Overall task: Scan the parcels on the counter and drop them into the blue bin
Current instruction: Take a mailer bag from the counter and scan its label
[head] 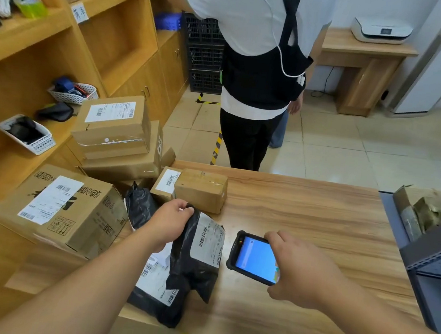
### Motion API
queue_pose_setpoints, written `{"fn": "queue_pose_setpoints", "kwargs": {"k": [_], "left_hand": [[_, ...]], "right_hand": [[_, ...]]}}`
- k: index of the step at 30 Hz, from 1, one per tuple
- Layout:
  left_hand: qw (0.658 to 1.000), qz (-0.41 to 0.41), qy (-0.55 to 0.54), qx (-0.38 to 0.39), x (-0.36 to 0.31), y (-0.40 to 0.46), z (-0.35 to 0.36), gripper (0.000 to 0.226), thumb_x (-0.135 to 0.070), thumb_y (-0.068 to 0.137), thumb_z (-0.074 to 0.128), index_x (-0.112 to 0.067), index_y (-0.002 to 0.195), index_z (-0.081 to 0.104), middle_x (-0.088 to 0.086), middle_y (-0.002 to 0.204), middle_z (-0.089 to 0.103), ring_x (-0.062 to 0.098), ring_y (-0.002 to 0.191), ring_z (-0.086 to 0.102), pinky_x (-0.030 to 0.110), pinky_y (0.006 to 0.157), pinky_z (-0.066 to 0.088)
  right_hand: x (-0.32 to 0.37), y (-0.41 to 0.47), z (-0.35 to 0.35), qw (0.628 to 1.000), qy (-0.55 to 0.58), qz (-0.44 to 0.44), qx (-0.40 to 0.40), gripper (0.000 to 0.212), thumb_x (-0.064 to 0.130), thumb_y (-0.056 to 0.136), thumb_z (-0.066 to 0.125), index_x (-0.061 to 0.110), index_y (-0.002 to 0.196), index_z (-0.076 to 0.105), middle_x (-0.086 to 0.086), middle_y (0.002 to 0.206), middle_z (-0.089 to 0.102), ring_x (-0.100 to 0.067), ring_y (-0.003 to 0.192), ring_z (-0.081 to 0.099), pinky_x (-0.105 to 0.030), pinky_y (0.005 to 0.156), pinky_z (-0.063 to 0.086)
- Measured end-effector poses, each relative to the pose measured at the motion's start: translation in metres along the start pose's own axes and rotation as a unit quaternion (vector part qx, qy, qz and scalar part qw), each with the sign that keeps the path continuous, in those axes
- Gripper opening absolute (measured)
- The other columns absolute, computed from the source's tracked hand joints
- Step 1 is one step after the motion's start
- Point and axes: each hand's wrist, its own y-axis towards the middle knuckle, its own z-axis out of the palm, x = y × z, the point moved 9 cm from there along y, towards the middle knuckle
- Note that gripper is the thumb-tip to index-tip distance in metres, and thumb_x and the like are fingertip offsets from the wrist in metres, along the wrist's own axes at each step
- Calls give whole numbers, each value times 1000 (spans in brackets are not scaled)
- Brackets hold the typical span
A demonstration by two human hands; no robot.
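Observation:
My left hand point(171, 220) grips the top edge of a black plastic mailer point(195, 258) and holds it upright on the wooden counter point(304, 218), its white barcode label turned to the right. My right hand point(298, 268) holds a handheld scanner point(254, 257) with a lit blue screen, just right of that label. A second black mailer point(153, 294) lies flat underneath, and a third black bag point(139, 207) sits behind my left wrist. Two small cardboard boxes point(200, 189) stand at the counter's back left. No blue bin is in view beside me.
Larger cardboard boxes point(69, 209) are stacked at the left against wooden shelves point(49, 35). A person in a white shirt and black apron point(260, 60) stands beyond the counter, back turned. A dark metal rack point(435, 265) with wrapped parcels is at the right. Black crates point(202, 53) stand behind.

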Motion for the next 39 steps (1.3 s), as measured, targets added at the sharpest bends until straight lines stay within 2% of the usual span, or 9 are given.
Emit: {"fn": "queue_pose_setpoints", "kwargs": {"k": [7,11,14,18,24,29,32,37,39], "left_hand": [[998,-25,-54,9,10,-7,-9,22,-36,108,51,-24,110,70,3,105,78,24,102,74,50,97,59],[994,-40,-103,-13,26,-18,-19,26,-34,110,49,-16,113,69,7,107,77,26,103,73,51,97,59],[985,-65,-154,-32,37,-35,-28,26,-32,111,47,-17,114,68,6,111,76,25,106,71,45,92,60],[967,-89,-223,-82,56,-61,-40,24,-31,111,48,-18,114,68,5,110,77,25,106,72,49,99,59],[907,-122,-359,-183,95,-104,-47,23,-29,111,48,-19,122,66,6,113,79,27,110,73,49,98,59],[851,-126,-436,-264,121,-153,-44,20,-22,111,48,-13,116,66,14,109,78,25,95,73,44,90,60],[828,-132,-454,-302,143,-186,-42,22,-21,111,47,-11,117,66,14,111,78,28,102,71,52,104,53],[774,-158,-494,-364,194,-248,-38,24,-24,111,48,-13,122,67,8,107,80,28,107,74,52,100,58],[744,-166,-515,-393,216,-277,-38,24,-24,111,48,-14,123,66,8,108,80,29,107,73,53,101,57]], "right_hand": [[12,2,5,999,35,22,4,66,45,73,73,28,130,45,9,112,51,-20,97,58,-32,62,41],[17,7,14,991,129,45,4,72,50,70,73,30,132,44,13,109,50,-16,98,58,-30,62,42],[21,11,17,974,218,64,8,67,47,67,78,31,125,48,12,103,53,-11,89,61,-27,59,50],[31,18,20,945,319,64,22,60,39,65,84,30,114,51,2,94,65,-21,64,71,-39,59,58],[44,19,23,926,372,37,46,57,33,72,91,23,114,54,-1,88,68,-14,67,65,-31,62,54],[63,15,31,922,376,-5,88,65,36,72,92,23,121,51,-3,95,67,-19,78,69,-33,62,56],[82,10,39,916,382,-35,116,61,35,73,91,24,119,52,-4,97,66,-21,79,69,-36,66,58],[122,-10,60,880,439,-49,173,49,25,80,89,19,112,52,-7,79,68,-16,59,61,-23,46,49],[143,-19,69,873,448,-66,183,43,24,82,88,22,103,51,-9,82,67,-17,62,61,-24,48,50]]}}
